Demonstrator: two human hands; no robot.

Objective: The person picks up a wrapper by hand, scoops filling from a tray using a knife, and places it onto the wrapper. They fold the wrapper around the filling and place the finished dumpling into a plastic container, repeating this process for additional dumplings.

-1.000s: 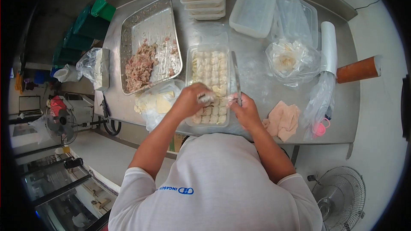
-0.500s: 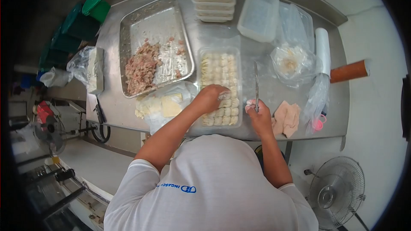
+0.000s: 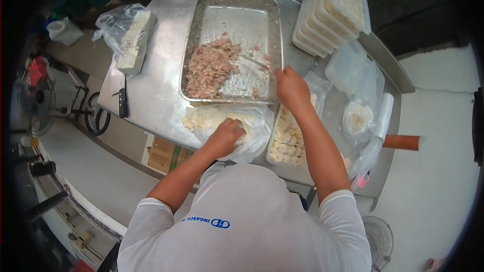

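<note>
- At the near edge of the stainless steel worktable [image 3: 151, 95], the left hand [image 3: 228, 136] rests on a stack of pale square dough wrappers [image 3: 212, 118] lying on clear plastic film; fingers curled onto the top sheet, actual pinch not visible.
- Wrappers judged thin, limp and easily torn; best lifted singly by a corner.
- The right hand [image 3: 291, 88] reaches to the rectangular metal tray [image 3: 229, 7], clasping a slim utensil [image 3: 257, 63] whose tip lies near the pinkish minced filling [image 3: 209, 68].
- Filling judged soft, wet, sticky.
- The clear plastic container of folded dumplings [image 3: 286, 143] sits under the right forearm.
- Stacked filled containers [image 3: 330, 12] stand at the far corner.
- Tabletop smooth and crowded; floor fan [image 3: 378, 239] stands nearby.
</note>
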